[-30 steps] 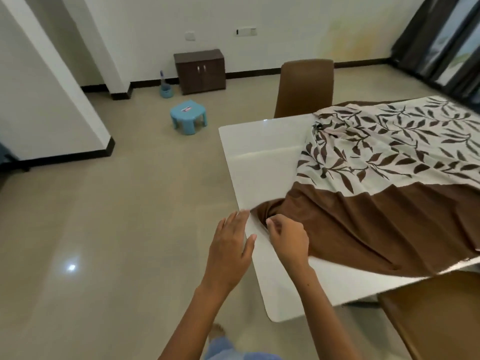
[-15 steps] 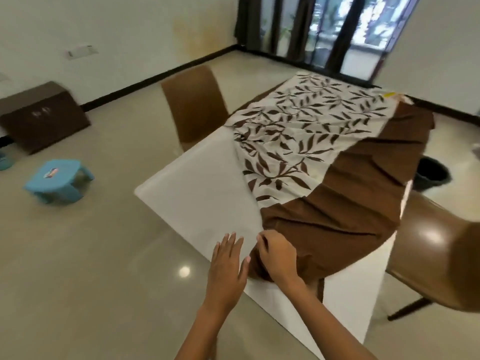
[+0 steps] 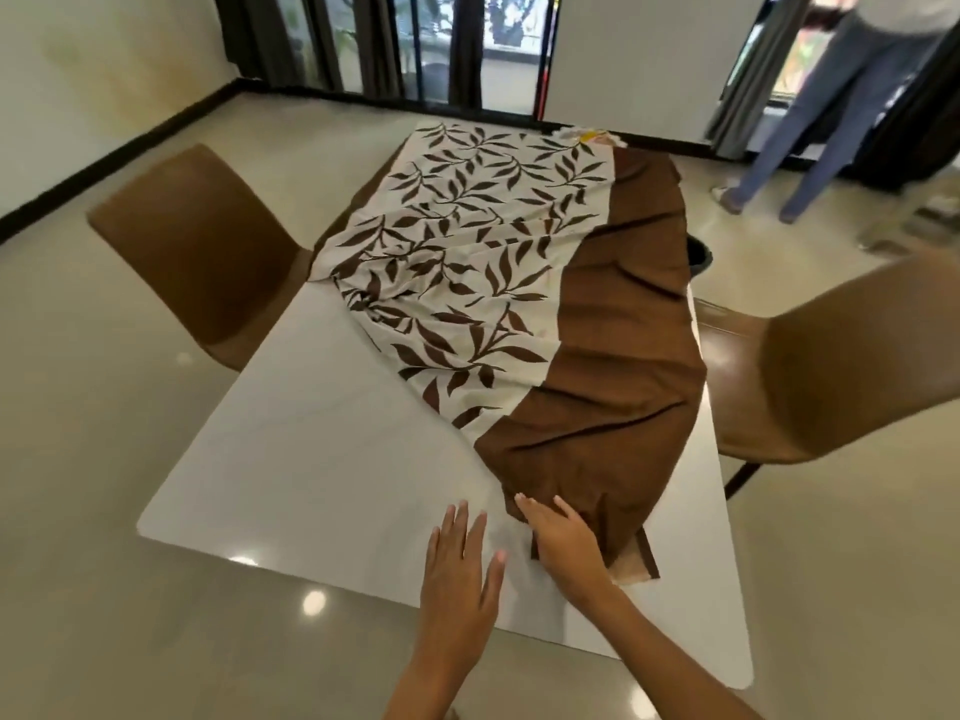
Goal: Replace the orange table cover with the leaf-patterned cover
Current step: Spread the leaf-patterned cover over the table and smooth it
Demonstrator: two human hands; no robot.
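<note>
Cloth covers only part of the white bench [image 3: 322,459]: we see the leaf-patterned cover [image 3: 467,262] lying rumpled and skewed, running from the far edge down toward the near right corner, its plain brown border [image 3: 618,366] along the right edge. The near left part of the bench is bare. Our right hand [image 3: 563,543] rests flat on the near tip of the brown border close to the near edge, fingers [image 3: 535,514] straight and holding nothing. Our left hand [image 3: 460,563] lies just beside it on the bare bench top, fingers spread and relaxed, not touching the cloth. A small bit of yellowish cloth [image 3: 589,135] shows at the far edge; we cannot tell what it is. One brown chair [image 3: 202,252] stands at the left edge, another [image 3: 831,366] at the right. A person [image 3: 831,96] stands by the windows beyond the far right corner.
</note>
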